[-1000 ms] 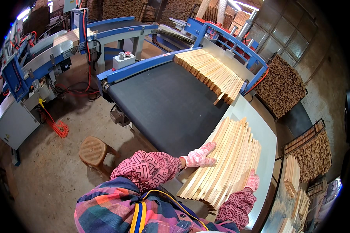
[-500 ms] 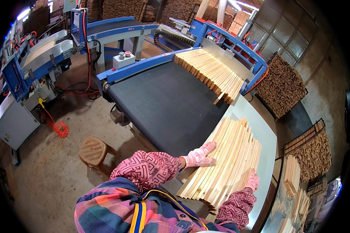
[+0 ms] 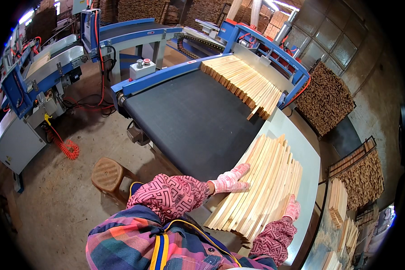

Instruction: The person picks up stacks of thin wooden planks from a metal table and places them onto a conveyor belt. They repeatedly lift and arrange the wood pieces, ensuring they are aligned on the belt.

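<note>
A row of pale wooden strips (image 3: 261, 184) lies side by side on a light grey metal tabletop (image 3: 308, 168), its near ends jutting over the edge. My left hand (image 3: 231, 180), in a pink and white glove, rests against the row's left side with fingers stretched out and thumb apart. At the opposite side, my gloved right hand (image 3: 292, 209) presses along the outermost strip, fingers extended. Both hands touch the strips without wrapping round them. Patterned pink sleeves cover both forearms.
Beyond the tabletop, a black conveyor belt (image 3: 189, 121) carries another row of wooden strips (image 3: 245, 83) beneath a blue machine frame (image 3: 301, 81). A control box (image 3: 142, 69) with buttons sits on its left rail. A brown stool (image 3: 110, 177) stands left; stacked wood (image 3: 324, 99) stands right.
Both hands and the strips between them stay practically still. On the machine at far left, the pale wood has shifted along its track, baring dark belt behind it.
</note>
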`<state>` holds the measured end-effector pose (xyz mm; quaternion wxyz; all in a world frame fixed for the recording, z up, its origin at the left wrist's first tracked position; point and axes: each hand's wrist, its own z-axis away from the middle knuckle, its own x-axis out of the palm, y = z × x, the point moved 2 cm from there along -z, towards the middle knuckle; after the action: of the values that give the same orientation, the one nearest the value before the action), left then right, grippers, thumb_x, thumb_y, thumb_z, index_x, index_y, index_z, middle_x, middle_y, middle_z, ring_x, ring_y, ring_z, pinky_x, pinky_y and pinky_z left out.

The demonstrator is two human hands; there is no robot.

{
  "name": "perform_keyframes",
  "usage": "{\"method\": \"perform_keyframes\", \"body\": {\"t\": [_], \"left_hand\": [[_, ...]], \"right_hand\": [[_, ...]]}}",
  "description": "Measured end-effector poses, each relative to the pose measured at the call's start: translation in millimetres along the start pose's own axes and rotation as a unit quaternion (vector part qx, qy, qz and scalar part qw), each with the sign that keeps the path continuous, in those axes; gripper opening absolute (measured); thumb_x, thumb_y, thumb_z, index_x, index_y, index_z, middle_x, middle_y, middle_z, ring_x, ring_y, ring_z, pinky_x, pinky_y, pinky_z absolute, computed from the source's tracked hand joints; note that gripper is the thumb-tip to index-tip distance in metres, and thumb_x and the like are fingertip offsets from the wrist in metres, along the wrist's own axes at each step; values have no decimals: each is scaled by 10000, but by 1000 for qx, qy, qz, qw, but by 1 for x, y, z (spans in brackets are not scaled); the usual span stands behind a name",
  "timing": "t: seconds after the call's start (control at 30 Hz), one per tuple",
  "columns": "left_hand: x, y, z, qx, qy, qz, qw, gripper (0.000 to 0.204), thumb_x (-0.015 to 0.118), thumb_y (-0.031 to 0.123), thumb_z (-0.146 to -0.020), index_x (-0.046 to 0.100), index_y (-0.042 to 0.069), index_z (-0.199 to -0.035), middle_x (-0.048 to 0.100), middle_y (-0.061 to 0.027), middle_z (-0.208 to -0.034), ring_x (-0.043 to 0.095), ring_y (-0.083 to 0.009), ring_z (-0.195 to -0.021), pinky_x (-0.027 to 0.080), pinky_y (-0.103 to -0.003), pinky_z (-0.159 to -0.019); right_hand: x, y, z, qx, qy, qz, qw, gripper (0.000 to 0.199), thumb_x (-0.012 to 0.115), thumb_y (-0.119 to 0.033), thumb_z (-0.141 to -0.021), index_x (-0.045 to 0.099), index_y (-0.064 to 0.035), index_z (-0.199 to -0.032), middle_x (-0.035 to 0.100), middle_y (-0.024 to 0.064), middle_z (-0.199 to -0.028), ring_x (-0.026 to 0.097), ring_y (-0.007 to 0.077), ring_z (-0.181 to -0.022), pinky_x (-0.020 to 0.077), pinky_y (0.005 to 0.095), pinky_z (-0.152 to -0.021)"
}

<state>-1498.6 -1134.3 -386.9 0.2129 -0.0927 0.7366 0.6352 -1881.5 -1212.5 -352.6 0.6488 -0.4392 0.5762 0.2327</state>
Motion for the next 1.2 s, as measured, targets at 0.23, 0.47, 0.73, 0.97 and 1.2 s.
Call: {"method": "perform_keyframes", "body": {"t": [0.23, 0.47, 0.73, 0.97, 1.2], "left_hand": [[0, 0, 1, -7, -3, 9, 1000, 947, 661, 520, -892, 195, 78, -1587, 170, -208, -1640, 187, -339, -1517, 201, -357, -1220], [2, -4, -2, 2, 2, -1, 1000, 948, 664, 512, -893, 189, 78, -1588, 180, -207, -1638, 182, -337, -1519, 194, -359, -1222], [1, -3, 0, -3, 3, 9, 1000, 947, 660, 521, -897, 188, 79, -1589, 181, -202, -1640, 179, -335, -1520, 195, -359, -1223], [-2, 4, 3, -4, 2, 29, 1000, 951, 665, 524, -893, 196, 72, -1586, 192, -203, -1637, 190, -326, -1519, 191, -349, -1225], [0, -4, 0, -1, 16, 10, 1000, 934, 661, 495, -886, 206, 75, -1585, 191, -188, -1643, 183, -300, -1524, 186, -329, -1226]], "right_hand": [[0, 0, -1, -4, 4, 8, 1000, 841, 408, -751, -912, 668, -5, -1202, 675, 250, -1171, 627, 431, -1125, 498, 508, -938], [0, -1, 1, -1, 10, 1, 1000, 832, 421, -744, -911, 663, -7, -1213, 667, 251, -1193, 619, 432, -1141, 491, 512, -949], [-1, -1, 0, 5, -14, -6, 1000, 856, 444, -742, -892, 625, -9, -1296, 631, 239, -1287, 574, 416, -1223, 438, 491, -1030], [-21, -17, 21, 15, -51, -17, 998, 853, 434, -740, -895, 630, -6, -1283, 638, 247, -1265, 574, 431, -1211, 436, 512, -1011], [-14, -16, 16, -2, -27, -29, 999, 829, 451, -715, -899, 633, 10, -1257, 634, 255, -1266, 579, 431, -1198, 447, 495, -1003]]}}
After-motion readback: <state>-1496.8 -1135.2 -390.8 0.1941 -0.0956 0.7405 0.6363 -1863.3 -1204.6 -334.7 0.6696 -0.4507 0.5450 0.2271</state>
